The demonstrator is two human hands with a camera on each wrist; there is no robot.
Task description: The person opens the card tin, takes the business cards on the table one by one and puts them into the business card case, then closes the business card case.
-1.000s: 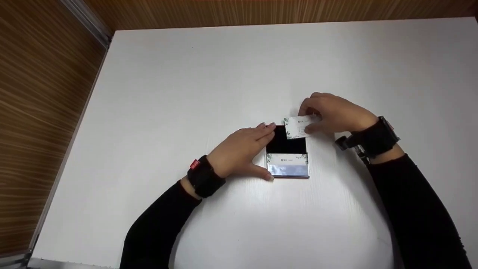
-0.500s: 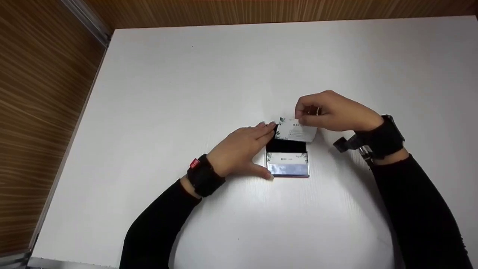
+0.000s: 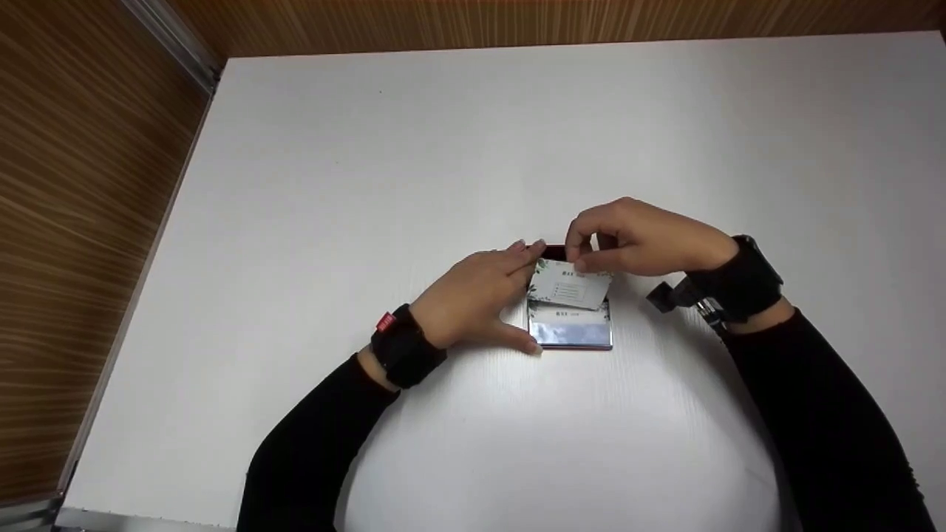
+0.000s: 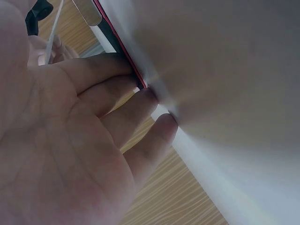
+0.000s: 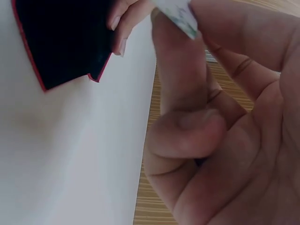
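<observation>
A business card [image 3: 565,288] with printed text and green leaves is pinched by its upper edge between the thumb and fingers of my right hand [image 3: 639,236]. It slants over an opened card case [image 5: 65,47] with black lining and a red edge. The near half of the case has a shiny strip [image 3: 570,335], and a similar leaf-printed card [image 3: 550,315] shows above that strip. My left hand [image 3: 473,299] lies along the case's left side, fingers extended and fingertips at its edge. In the left wrist view those fingers touch the red edge [image 4: 124,49].
The white table [image 3: 384,170] surrounds the case. Wood-grain panels [image 3: 517,22] stand behind it and a similar panel [image 3: 81,222] stands at the left. Black bands with cameras [image 3: 743,281] are worn on both wrists.
My right hand has brought the card leftward and toward me, from the case's upper right corner down over the near half's strip and card. The left hand and case have stayed put.
</observation>
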